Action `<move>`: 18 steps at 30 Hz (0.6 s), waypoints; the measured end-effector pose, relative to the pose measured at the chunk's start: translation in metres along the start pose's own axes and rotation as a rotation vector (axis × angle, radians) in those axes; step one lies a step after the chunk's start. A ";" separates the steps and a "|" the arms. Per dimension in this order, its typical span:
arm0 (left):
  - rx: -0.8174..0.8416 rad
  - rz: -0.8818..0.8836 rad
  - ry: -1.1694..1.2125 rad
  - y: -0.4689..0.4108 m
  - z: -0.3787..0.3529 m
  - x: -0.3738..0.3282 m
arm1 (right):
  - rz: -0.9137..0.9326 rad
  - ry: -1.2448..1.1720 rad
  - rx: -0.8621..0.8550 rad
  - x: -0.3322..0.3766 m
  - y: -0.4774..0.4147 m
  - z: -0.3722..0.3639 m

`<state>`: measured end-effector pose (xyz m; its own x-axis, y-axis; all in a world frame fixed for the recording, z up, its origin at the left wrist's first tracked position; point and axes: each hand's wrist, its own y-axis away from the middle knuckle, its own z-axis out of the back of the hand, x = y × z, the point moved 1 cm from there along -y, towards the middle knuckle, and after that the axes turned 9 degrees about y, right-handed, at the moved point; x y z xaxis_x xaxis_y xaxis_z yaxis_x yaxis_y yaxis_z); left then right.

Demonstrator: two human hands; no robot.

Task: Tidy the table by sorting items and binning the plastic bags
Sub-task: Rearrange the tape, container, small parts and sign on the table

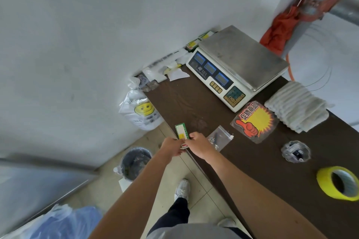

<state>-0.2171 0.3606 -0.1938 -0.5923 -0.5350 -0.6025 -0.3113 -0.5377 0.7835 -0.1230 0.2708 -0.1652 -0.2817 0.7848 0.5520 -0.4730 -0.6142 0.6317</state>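
Head view, near → far. Yellow tape roll (pixel 338 182) sits at the table's (pixel 184 103) right, w/ a clear round container (pixel 295 151) just beyond it. The bin (pixel 136 161) stands on the floor off the left edge, below & just left of the left hand (pixel 172 147). Left hand & right hand (pixel 200 145) meet over that edge, fingers of both curled, pinching the near end of a thin stack of price cards (pixel 182 132) (green border, yellow panel). The stack's long axis runs away from the body, w/ the free end past the fingertips; its print is illeg. A zip bag (pixel 220 137), clear plastic, lies flat just right of the right hand and is prob. the next item to bin. The right hand is nearer the bag and the left nearer the bin, so a hand-over or cross-body reach looks likely. Mid-table, the burst sign (pixel 252 120) reads "促销商品", w/ folded towels (pixel 297 106) beside it. The smiley bag (pixel 141 110) hangs off the left edge, lettering too blurred. Far end: the scale (pixel 233 68), logo illeg., and white bags & scraps (pixel 167 68) in the corner. Matching cards (pixel 194 43) lie at the wall behind the scale, so the held stack prob. belongs there.
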 end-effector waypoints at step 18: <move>0.165 -0.116 0.154 0.018 -0.004 -0.014 | -0.041 -0.252 -0.079 -0.008 0.006 0.014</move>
<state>-0.2113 0.3562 -0.1720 -0.4298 -0.5757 -0.6956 -0.4947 -0.4943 0.7148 -0.1118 0.2596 -0.1577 -0.0486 0.7571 0.6515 -0.5461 -0.5663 0.6174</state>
